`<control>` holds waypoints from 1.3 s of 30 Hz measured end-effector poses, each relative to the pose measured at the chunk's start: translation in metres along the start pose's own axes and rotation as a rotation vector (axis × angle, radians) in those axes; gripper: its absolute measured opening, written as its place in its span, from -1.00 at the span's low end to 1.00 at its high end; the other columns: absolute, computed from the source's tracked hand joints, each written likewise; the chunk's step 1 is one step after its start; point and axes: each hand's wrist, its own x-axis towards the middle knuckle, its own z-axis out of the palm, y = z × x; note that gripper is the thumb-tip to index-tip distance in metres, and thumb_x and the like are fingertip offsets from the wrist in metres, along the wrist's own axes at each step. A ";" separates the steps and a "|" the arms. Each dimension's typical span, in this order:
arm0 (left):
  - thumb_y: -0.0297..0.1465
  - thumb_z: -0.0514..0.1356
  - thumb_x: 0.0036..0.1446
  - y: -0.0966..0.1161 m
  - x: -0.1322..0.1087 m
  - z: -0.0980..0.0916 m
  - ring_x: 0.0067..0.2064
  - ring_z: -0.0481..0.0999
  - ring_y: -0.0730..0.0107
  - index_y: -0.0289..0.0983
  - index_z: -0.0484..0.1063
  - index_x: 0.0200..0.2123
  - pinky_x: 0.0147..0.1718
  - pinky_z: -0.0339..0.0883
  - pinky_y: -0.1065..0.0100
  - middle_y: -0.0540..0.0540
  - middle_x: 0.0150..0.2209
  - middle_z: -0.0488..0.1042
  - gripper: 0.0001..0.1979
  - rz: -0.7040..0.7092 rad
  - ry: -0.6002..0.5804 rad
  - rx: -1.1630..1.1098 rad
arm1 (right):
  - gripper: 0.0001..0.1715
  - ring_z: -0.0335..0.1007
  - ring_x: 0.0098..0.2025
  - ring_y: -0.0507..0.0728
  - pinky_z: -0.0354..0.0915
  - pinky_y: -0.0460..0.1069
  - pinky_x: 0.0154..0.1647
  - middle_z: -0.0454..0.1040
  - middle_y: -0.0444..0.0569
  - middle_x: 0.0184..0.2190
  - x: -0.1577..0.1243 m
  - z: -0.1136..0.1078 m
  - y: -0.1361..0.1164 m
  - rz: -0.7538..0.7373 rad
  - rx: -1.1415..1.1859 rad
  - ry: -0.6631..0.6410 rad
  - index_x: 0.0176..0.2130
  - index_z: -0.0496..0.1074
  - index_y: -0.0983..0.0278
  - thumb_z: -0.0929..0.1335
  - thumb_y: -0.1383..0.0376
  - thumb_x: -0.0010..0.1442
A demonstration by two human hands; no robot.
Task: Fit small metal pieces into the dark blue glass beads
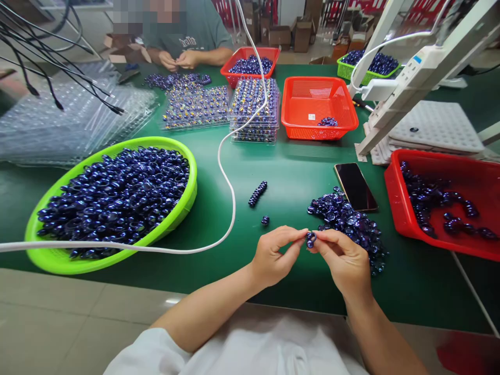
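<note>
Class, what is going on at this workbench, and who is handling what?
A person's left hand and right hand pinch one small blue piece between them above the green table. A loose pile of such pieces lies beyond, beside a phone. A green basket full of them sits to the left. Across the table, a co-worker's hands are held together.

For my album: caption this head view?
Left hand and right hand pinch a small glossy dark-blue piece over the green table.
</note>
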 end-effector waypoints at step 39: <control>-0.51 0.19 0.19 0.004 0.001 -0.001 -0.30 0.58 0.34 -0.29 0.57 -0.08 -0.27 0.47 0.32 -0.19 -0.31 0.63 -0.75 -0.017 -0.045 0.064 | -0.84 0.56 -0.31 0.09 0.57 0.00 -0.24 0.56 -0.09 -0.32 0.000 -0.005 0.006 0.061 -0.051 -0.009 -0.22 0.54 0.20 0.47 0.23 0.15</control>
